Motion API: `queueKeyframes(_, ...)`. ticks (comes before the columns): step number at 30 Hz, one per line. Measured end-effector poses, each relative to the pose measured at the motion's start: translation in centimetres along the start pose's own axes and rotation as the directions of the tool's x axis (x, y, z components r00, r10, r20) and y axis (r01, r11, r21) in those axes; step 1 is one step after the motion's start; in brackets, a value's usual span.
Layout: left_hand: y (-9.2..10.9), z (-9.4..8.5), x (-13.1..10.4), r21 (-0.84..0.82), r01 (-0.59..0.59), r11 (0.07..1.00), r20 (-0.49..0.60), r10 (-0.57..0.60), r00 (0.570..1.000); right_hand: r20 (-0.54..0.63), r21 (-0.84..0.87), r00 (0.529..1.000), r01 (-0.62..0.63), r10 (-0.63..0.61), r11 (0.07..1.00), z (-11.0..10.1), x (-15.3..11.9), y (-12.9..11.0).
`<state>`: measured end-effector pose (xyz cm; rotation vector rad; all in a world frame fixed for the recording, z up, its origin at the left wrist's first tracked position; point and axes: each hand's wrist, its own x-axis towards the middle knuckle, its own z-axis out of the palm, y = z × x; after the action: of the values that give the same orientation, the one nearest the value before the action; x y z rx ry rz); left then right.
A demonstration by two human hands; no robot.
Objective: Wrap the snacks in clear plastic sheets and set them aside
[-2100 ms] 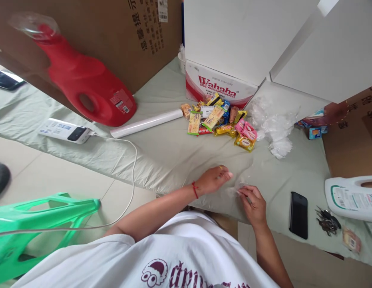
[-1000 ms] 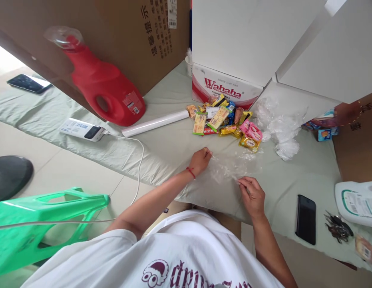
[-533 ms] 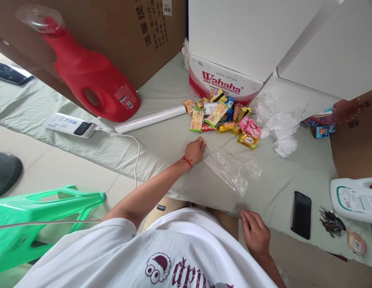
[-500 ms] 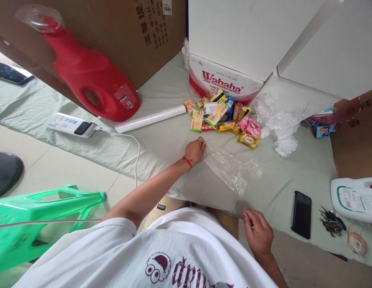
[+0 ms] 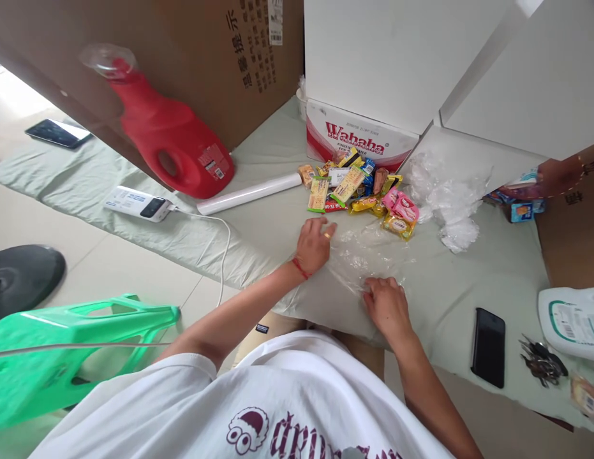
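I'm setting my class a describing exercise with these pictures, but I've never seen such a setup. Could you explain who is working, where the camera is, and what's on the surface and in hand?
There is no machine here: a person works with two bare hands. Every picture comes from one camera worn on the head, looking forward and down. On the pale green cloth are wrapped snacks, a white roll, crumpled clear plastic, a red bottle, a phone and keys. The left hand is at one edge of a thin clear bag; the right hand is at its near side. Whether either grips it is hard to tell. Another person's hand shows at far right.
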<state>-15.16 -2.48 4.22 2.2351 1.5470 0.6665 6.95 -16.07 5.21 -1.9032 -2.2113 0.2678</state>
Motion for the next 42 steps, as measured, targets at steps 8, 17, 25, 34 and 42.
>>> queueKeyframes(8, 1.3, -0.3, 2.0, -0.111, -0.275, 0.955, 0.434, 0.295, 0.851, -0.072, 0.080, 0.995, 0.069, -0.063, 0.994, -0.5, -1.7, -3.4)
queueKeyframes(17, 3.4, -0.6, 5.0, -0.011, -0.057, 0.998, 0.481, 0.056, 0.875, 0.124, 0.000, 0.970, 0.211, -0.209, 0.978, 1.3, -0.5, -8.4)
queueKeyframes(25, 3.4, 0.0, 3.3, -0.028, -0.133, 0.991, 0.525, 0.128, 0.841, 0.302, 0.149, 0.911, 0.247, -0.282, 0.957, 2.4, 0.7, -10.8)
queueKeyframes(34, -1.9, -0.5, 2.3, -0.433, -0.102, 0.896, 0.528, 0.343, 0.777, 0.000, 0.306, 0.994, 0.107, -0.112, 0.946, 0.6, 2.7, -5.3)
queueKeyframes(42, -3.1, 0.1, 4.4, -0.557, 0.039, 0.830, 0.488, 0.289, 0.824, 0.118, 0.157, 0.906, 0.387, -0.406, 0.909, 6.0, 1.1, -8.7)
